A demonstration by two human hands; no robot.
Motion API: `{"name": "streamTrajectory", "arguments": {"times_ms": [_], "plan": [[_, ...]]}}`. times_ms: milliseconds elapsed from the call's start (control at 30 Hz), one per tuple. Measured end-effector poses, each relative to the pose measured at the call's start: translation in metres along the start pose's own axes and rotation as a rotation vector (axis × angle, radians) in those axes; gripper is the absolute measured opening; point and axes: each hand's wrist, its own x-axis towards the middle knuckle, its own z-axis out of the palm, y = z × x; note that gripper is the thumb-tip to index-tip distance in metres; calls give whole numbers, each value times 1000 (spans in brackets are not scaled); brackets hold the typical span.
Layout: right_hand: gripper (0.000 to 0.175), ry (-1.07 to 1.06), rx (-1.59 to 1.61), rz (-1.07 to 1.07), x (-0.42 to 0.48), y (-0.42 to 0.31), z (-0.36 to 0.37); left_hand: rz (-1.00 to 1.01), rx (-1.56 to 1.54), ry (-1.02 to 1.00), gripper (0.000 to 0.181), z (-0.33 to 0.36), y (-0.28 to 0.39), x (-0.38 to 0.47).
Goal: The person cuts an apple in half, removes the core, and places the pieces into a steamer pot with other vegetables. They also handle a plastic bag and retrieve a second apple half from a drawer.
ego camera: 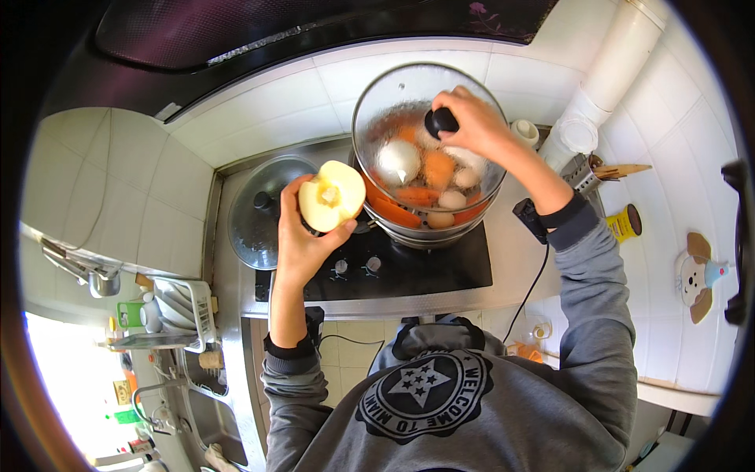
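In my left hand (pixel 304 230) is a halved apple (pixel 345 197), its pale cut face and core turned up, held left of the steamer pot (pixel 422 238). The fingers of my right hand (pixel 472 121) grip the black knob (pixel 441 122) of a glass lid (pixel 401 88). That lid sits over the pot, pushed toward the wall, and the pot's front edge is uncovered. Through the fogged glass I see several eggs (pixel 452 199), orange vegetable pieces (pixel 438 169) and a large round white item (pixel 399 161). More orange pieces (pixel 395 212) show below the lid's rim.
Left on the black gas hob (pixel 413 271) is a pan with a glass lid (pixel 250 218). A dish rack (pixel 203 312) and a sink (pixel 221 422) are at the left. A utensil holder (pixel 584 174) and a yellow can (pixel 622 224) stand at the right. A range hood (pixel 330 35) overhangs the back.
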Motion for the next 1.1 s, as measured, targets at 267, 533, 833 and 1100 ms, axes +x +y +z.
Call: {"name": "streamTrajectory", "arguments": {"times_ms": [267,533,833,1100], "plan": [[40,266,241,212,-98,65,-83,-34,-222,-205,84,40,27,-17],[41,285,279,537,-252,154,-82,46,-291,-612,92,129,71,-61],[43,146,-10,609,-332,233,36,20,-248,-724,85,164,81,-78],[43,-20,24,641,-321,266,113,-47,-88,-552,88,146,79,-83]]}}
